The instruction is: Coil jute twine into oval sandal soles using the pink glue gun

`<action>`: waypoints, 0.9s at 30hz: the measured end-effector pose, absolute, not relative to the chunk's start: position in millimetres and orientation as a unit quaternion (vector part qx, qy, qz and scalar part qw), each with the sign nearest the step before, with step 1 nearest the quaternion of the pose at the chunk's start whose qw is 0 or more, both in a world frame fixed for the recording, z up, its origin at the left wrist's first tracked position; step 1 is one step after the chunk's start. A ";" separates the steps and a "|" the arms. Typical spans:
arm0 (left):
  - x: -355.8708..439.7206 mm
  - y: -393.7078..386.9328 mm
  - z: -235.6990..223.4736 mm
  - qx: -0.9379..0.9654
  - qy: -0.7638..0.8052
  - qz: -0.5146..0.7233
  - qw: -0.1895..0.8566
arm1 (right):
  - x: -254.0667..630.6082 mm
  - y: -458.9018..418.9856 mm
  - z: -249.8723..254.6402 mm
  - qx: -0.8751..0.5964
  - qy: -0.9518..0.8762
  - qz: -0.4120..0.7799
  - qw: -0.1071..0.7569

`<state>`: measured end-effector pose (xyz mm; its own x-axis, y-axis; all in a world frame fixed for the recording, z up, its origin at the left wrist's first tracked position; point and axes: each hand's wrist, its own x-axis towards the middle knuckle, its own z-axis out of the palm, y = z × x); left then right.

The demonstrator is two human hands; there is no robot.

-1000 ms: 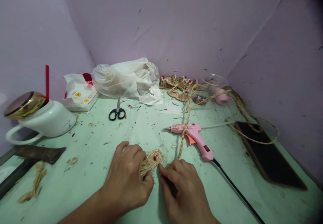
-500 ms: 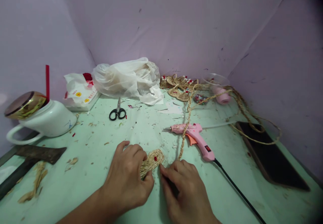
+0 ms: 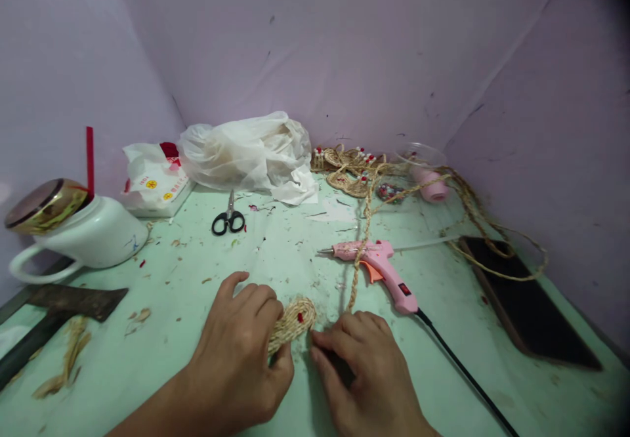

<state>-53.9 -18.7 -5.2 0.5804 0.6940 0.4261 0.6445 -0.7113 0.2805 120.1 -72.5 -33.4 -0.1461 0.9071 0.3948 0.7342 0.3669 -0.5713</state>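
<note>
My left hand is closed around the left part of a coiled, straw-coloured braid piece, an oval with a small red spot near its end. Just right of the oval, my right hand is pinched on the braided cord, which runs up over a pink glue gun toward the back. The cord's stretch inside my right fingers is hidden. The glue gun lies on its side, nozzle pointing left, beyond my right hand.
Black-handled scissors lie mid-table. A white mug and a hammer-like tool are at left. Behind sit a plastic bag, a tissue pack and woven pieces. A phone-like dark slab lies at right.
The coiled piece and my left hand have shifted slightly left and down, widening the gap to my right fingertips. My right hand keeps its pinch, with thumb and finger a little changed.
</note>
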 end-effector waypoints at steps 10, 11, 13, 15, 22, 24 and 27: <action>-52.6 -17.1 -1.3 0.906 0.244 0.332 -0.103 | 138.7 -59.6 -10.8 -0.589 -0.662 0.098 0.453; -52.7 -17.1 -2.3 0.904 0.236 0.337 -0.116 | 139.8 -59.5 -9.3 -0.581 -0.667 0.124 0.450; -53.2 -17.7 -3.9 0.902 0.225 0.348 -0.125 | 141.2 -60.3 -7.8 -0.561 -0.677 0.174 0.443; -53.3 -18.9 -4.5 0.903 0.220 0.353 -0.109 | 141.1 -62.1 -7.9 -0.540 -0.691 0.202 0.436; -43.8 -24.3 -4.5 0.915 0.188 0.355 -0.034 | 134.4 -65.3 -9.5 -0.530 -0.666 0.330 0.409; -40.3 -25.5 -4.8 0.910 0.198 0.363 0.006 | 132.5 -63.8 -8.4 -0.539 -0.637 0.370 0.409; -39.5 -26.9 -4.9 0.885 0.242 0.384 0.102 | 130.1 -61.2 -5.7 -0.526 -0.599 0.422 0.432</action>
<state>-39.5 -26.9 -4.9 0.5879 0.5062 0.6310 0.3499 -0.8624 0.3658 130.1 -61.2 -5.7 -0.0731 0.9946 0.0736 0.2660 0.0906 -0.9597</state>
